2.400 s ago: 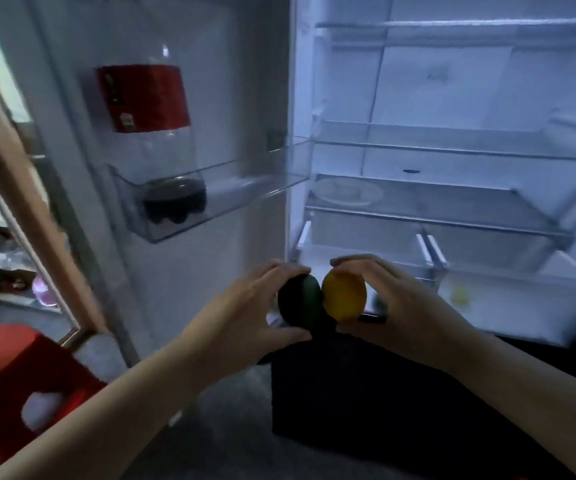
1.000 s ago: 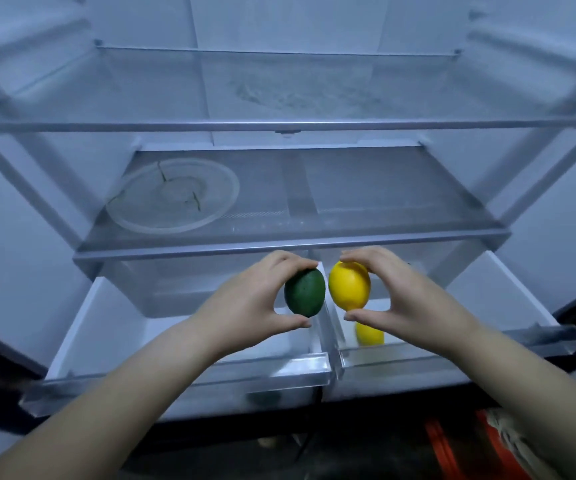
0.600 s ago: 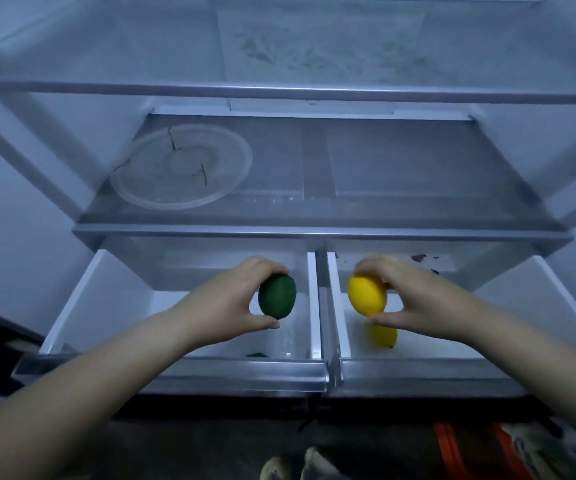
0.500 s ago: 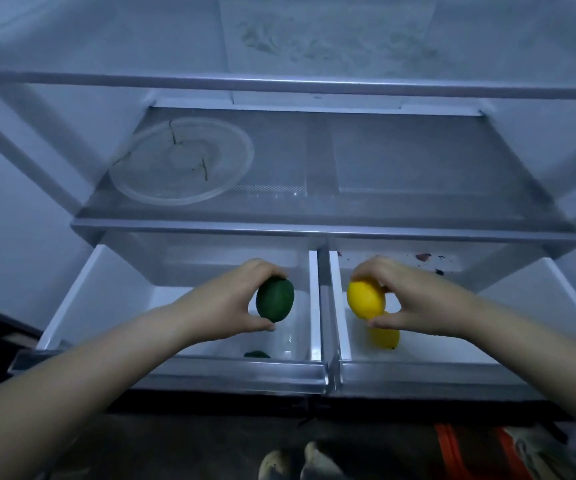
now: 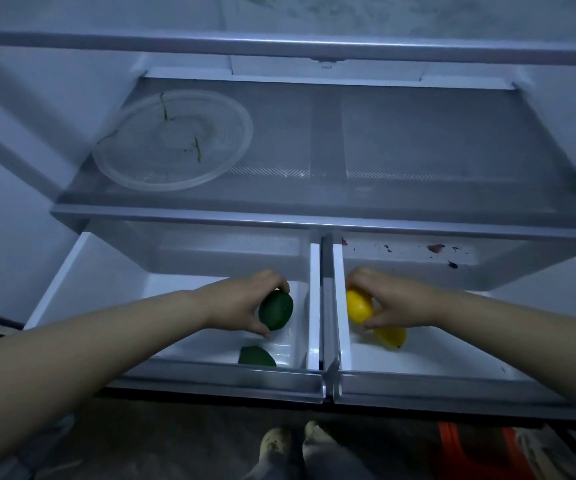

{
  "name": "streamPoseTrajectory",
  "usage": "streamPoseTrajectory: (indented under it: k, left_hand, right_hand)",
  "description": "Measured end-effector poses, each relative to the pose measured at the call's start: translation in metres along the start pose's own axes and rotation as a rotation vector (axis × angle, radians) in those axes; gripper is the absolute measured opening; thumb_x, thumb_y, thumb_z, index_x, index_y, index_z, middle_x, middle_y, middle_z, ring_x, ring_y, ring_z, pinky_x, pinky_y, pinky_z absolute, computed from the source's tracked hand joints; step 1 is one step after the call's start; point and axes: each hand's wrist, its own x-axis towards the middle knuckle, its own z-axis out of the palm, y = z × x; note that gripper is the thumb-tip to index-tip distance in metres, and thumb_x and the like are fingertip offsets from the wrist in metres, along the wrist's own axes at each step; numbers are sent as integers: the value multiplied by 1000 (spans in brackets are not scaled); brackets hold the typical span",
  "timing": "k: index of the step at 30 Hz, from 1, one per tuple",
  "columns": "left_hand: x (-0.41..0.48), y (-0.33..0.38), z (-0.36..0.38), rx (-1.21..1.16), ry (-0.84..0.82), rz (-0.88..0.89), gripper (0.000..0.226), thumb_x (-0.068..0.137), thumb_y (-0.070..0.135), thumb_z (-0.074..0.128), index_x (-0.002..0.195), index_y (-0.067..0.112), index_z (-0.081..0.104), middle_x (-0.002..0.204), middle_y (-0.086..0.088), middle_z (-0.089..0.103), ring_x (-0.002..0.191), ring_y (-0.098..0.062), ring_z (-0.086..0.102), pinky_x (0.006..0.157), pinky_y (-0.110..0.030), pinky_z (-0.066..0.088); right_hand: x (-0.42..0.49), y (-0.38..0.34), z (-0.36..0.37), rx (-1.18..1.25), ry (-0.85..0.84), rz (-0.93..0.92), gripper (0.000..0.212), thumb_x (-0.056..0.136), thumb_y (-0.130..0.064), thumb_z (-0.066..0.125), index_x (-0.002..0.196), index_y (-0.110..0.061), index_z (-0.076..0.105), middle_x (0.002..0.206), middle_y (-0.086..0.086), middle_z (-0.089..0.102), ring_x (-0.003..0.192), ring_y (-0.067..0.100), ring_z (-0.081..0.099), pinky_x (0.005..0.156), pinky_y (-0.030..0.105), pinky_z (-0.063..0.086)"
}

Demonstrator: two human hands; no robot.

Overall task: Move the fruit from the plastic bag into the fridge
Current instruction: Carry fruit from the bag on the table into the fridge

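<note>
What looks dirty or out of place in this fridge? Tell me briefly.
Two things stand out. Dark and reddish specks are scattered at the back of the right drawer, like crumbs or peel. A clear plate on the shelf carries only thin green scraps. Nothing looks spilled or broken.

floor (image 5: 175,441): dark grey | light: dim, bluish | orange-red object (image 5: 449,438): lower right

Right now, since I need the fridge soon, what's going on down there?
A person is loading fruit into two open fridge drawers. The left hand holds a green fruit inside the left drawer, near another green one lying there. The right hand holds a yellow fruit inside the right drawer, close to a second yellow one.
</note>
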Motion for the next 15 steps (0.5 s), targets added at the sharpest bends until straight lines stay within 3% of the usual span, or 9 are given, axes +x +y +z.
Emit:
streamPoseTrajectory:
  k: [4, 9, 15]
  left_hand:
    - [7, -10, 6, -14, -29, -62, 68, 70, 38, 79, 121, 30, 35, 115, 14, 43, 99, -17, 53, 83, -35, 47]
    - [10, -15, 12, -76, -21, -107, 70, 70, 34, 80, 123, 23, 37, 116, 8, 46, 100, -17, 53, 84, -36, 48]
    - [12, -23, 21, -33, -26, -103, 65, 68, 36, 81, 115, 26, 37, 109, 8, 46, 89, -16, 53, 75, -34, 49]
  right_hand:
    - [7, 3, 15, 58, 0, 36, 71, 74, -46, 74, 131, -27, 37, 129, -5, 41, 110, 16, 47, 88, 37, 49]
    - [8, 5, 26, 69, 13, 45, 74, 73, -46, 75, 132, -25, 36, 131, -5, 40, 110, 16, 47, 85, 35, 49]
    - [10, 12, 36, 85, -1, 83, 77, 71, -50, 75, 133, -31, 34, 134, -8, 38, 114, 16, 46, 88, 37, 50]
